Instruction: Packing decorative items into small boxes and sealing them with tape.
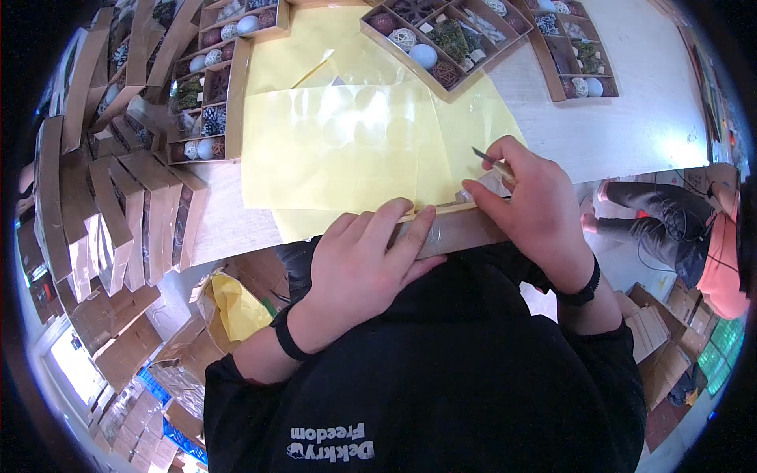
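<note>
A narrow brown cardboard box (465,233) stands on its side against my body at the table's front edge, with clear film along its yellowish upper edge. My left hand (359,260) grips its left end, the fingertips bent over the top. In my right hand (540,201) is a craft knife (494,163), pinched between thumb and forefinger, its dark blade pointing up and left. The knife tip is apart from the box. Overlapping yellow sheets (315,165) lie just beyond my hands, under shiny clear plastic. Much of the box is hidden by my hands.
An angled compartment box (473,75) of balls, moss and dried pieces lies beyond the sheets, with another (583,79) to its right. Many stacked boxes (126,213) crowd the left. Cartons (197,347) stand on the floor. Another person (678,229) is at the right.
</note>
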Motion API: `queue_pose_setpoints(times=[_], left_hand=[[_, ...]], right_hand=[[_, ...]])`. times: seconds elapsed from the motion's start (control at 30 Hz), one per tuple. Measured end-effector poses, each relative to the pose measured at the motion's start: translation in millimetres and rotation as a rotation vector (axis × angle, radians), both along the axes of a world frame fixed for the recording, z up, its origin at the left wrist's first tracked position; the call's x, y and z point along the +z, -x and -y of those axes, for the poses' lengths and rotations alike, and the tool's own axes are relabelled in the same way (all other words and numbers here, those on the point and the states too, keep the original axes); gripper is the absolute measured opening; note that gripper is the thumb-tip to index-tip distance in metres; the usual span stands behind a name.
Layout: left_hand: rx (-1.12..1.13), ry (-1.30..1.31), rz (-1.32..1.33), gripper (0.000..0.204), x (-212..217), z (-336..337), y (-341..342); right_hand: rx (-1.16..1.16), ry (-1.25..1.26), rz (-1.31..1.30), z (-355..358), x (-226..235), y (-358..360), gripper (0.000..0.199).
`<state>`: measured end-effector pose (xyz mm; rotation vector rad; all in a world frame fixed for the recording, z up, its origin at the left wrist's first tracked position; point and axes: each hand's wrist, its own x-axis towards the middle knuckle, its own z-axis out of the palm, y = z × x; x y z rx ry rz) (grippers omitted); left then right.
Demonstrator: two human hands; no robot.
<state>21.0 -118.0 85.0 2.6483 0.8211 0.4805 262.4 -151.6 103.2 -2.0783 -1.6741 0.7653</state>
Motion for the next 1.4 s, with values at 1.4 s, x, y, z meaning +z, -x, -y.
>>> queue_pose_setpoints(times=[1.4], left_hand=[[0.068,0.066,-0.113,0.059,-83.9,-68.0,21.5]], right_hand=[[0.440,-0.157,0.083,-16.3,-97.8,13.2,0.039]])
